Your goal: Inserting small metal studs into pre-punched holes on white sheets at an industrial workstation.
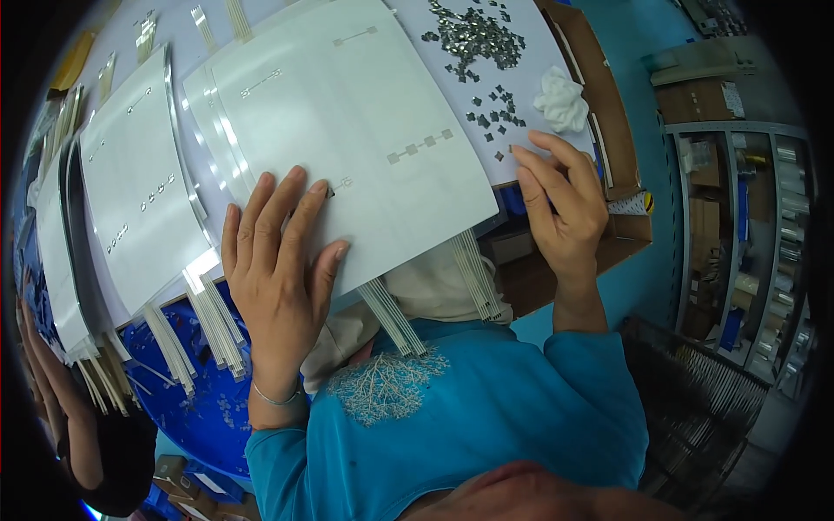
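Note:
My left hand (280, 260) lies flat, fingers spread, on the near edge of a large white flexible sheet (365, 122) with printed grey tracks and ribbon tails hanging off the table edge. My right hand (560, 200) hovers at the sheet's right corner, fingers curled with thumb and forefinger pinched together near a small dark metal piece (500, 156); what it holds, if anything, is too small to tell. A scatter of small grey metal pieces (473, 39) lies on the white surface beyond my right hand.
More white sheets (139, 182) lie stacked to the left, ribbon tails (213, 321) hanging over a blue table edge. A crumpled white cloth (560, 97) sits by a cardboard box (608, 113). Another person's hand (39, 356) shows at far left. Shelving (747, 243) stands right.

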A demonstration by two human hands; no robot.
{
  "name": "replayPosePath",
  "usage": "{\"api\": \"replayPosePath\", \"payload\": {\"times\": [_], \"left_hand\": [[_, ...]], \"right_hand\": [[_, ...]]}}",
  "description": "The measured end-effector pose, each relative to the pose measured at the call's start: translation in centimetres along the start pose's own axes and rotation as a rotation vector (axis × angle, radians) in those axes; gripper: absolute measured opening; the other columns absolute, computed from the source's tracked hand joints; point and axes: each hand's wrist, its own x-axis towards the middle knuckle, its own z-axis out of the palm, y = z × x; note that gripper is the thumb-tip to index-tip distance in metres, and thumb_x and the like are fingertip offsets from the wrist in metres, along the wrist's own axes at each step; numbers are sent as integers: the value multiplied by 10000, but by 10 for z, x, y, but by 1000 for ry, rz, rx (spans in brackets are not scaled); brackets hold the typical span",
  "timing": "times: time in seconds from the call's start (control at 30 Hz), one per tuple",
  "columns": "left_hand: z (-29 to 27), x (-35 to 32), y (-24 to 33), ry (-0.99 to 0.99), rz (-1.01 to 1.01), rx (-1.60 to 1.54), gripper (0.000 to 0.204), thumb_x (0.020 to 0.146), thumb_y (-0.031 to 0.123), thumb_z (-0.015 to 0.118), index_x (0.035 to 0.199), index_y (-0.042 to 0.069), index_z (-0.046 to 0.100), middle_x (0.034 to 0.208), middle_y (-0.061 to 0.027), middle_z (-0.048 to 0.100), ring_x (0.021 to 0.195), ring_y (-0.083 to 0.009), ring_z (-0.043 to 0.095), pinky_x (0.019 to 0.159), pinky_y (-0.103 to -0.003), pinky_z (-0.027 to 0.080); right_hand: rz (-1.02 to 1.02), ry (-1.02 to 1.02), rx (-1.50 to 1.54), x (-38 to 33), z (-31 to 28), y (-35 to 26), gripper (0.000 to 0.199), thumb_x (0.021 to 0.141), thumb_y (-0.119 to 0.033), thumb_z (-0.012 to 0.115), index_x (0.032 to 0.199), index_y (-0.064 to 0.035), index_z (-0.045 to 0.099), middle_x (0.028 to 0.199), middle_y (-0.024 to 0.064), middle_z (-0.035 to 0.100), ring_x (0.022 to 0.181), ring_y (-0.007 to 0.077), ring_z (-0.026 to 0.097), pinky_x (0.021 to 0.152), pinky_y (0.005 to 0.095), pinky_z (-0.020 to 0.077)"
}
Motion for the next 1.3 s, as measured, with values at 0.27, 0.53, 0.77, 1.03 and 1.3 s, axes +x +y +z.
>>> {"api": "replayPosePath", "payload": {"times": [0.27,0.53,0.77,1.03,1.3], "left_hand": [[0,0,-1,54,-24,-57,686,939,391,801,1534,136,577,1535,-42,638,1506,-293,511,1294,-529,310],[-5,4,2,21,-28,-127,664,923,316,818,1508,107,585,1525,-74,639,1488,-317,532,1260,-505,321],[-3,3,0,36,-15,-144,650,924,322,817,1496,112,591,1512,-67,647,1475,-312,546,1248,-502,337],[-8,5,0,6,-23,-127,641,932,306,809,1501,111,589,1523,-72,637,1480,-307,533,1253,-502,327],[-8,11,9,-16,18,-15,549,957,412,768,1481,278,672,1456,-71,634,1416,-327,548,1231,-536,356]], "right_hand": [[-85,-97,-69,16,-2,-9,256,930,-65,787,1182,-59,835,1320,112,727,1004,263,642,867,370,550],[-373,-327,74,51,33,-48,372,848,-101,819,1219,-127,820,1461,150,651,1365,382,576,1090,502,522],[-450,-339,35,54,51,-53,379,837,-127,837,1215,-114,806,1478,136,649,1417,375,557,1106,578,473],[-380,-336,108,54,49,-59,353,875,-77,802,1219,-6,765,1469,176,645,1415,394,569,1132,564,459],[43,-47,223,12,15,-32,154,995,9,729,1136,22,792,1181,158,743,1062,252,720,924,351,576]]}}
